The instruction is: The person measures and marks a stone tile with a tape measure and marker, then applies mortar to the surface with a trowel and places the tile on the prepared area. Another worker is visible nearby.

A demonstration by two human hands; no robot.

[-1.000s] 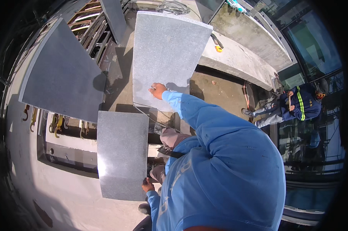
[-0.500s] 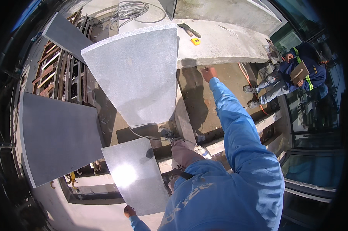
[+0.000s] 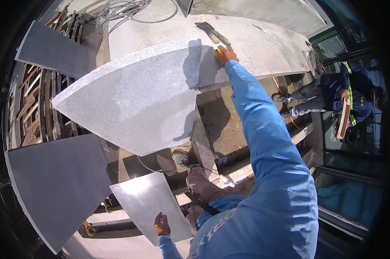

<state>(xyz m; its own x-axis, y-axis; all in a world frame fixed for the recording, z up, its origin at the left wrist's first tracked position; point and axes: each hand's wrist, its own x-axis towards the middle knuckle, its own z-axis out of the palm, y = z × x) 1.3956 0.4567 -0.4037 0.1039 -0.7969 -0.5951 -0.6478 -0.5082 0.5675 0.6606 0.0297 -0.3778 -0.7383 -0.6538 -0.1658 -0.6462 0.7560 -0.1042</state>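
My right hand (image 3: 226, 56) reaches across to the pale concrete ledge (image 3: 264, 49), its fingers closed on a yellow tape measure (image 3: 220, 52). Just beyond it lie dark flat tools with worn handles (image 3: 212, 33). Left of that hand is a large pale grey stone slab (image 3: 134, 95) with a curved edge, my shadow falling on its right part. My left hand (image 3: 161, 224) is over the smaller grey slab (image 3: 147, 194) near the bottom, fingers loosely bent and apart, holding nothing that I can see; whether it touches the slab I cannot tell.
Dark slabs (image 3: 59, 185) (image 3: 52, 49) and stacked slats (image 3: 35, 101) are at left. A coiled cable (image 3: 121, 11) is at the top. A co-worker (image 3: 350, 93) at right holds a wooden piece, near glazed panels (image 3: 350, 181). An orange hose (image 3: 294, 121) crosses the recessed floor (image 3: 225, 125).
My right hand has moved up to the ledge and taken hold of the tape measure. My left hand has moved from the small slab's edge up over it. The view has shifted.
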